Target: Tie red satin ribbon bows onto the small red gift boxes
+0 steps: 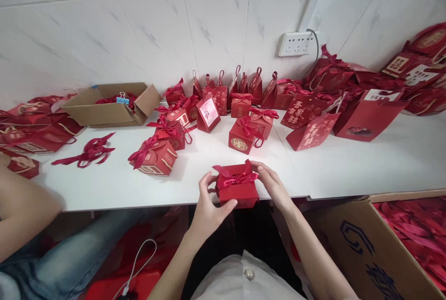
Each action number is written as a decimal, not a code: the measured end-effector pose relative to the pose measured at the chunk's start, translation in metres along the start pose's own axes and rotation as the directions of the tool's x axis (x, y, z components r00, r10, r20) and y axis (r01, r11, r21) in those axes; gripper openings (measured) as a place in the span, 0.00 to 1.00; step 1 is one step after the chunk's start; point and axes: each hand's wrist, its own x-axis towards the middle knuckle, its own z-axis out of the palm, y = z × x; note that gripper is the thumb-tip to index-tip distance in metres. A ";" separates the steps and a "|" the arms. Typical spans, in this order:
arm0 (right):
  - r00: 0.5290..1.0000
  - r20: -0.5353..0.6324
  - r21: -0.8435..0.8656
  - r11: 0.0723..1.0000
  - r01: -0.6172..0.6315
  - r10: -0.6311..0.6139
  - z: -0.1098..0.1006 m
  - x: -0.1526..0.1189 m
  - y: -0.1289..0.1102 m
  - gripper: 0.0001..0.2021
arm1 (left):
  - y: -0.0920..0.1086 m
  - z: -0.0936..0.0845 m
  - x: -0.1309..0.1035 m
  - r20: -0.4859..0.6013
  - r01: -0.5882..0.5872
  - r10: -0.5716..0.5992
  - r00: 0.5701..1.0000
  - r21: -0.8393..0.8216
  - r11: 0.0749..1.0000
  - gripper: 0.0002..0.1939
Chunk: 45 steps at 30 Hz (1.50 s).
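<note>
Red gift box (237,192) sits at the table's (365,165) near edge, centre, clamped between both hands. Left hand (209,207) cups its left side, thumb on the front face, fingers curled behind. Right hand (273,184) braces the right top corner, fingertips by the ribbon bow (235,177), likely steadying the knot. Finished boxes (244,135) cluster mid-table. Cardboard box (111,105) sits at the far left edge; bags (313,123) line the far wall side.

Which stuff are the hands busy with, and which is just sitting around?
Busy with: red ribboned box, held by left hand and right hand.

Sitting around: finished boxes, loose ribbon, cardboard box, red bags, wall socket.
</note>
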 end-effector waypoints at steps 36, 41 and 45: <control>0.889 0.284 -0.562 0.689 0.458 -0.359 0.044 0.025 -0.024 0.19 | 0.027 -0.045 0.082 0.062 0.041 -0.042 0.997 0.025 0.999 0.12; 0.881 0.302 -0.558 0.682 0.473 -0.364 0.043 0.024 -0.026 0.18 | 0.027 -0.046 0.084 0.068 0.038 -0.038 0.997 0.002 0.999 0.10; 0.890 0.301 -0.566 0.688 0.455 -0.342 0.044 0.024 -0.027 0.18 | 0.027 -0.048 0.085 0.174 -0.051 0.031 0.984 0.116 0.992 0.12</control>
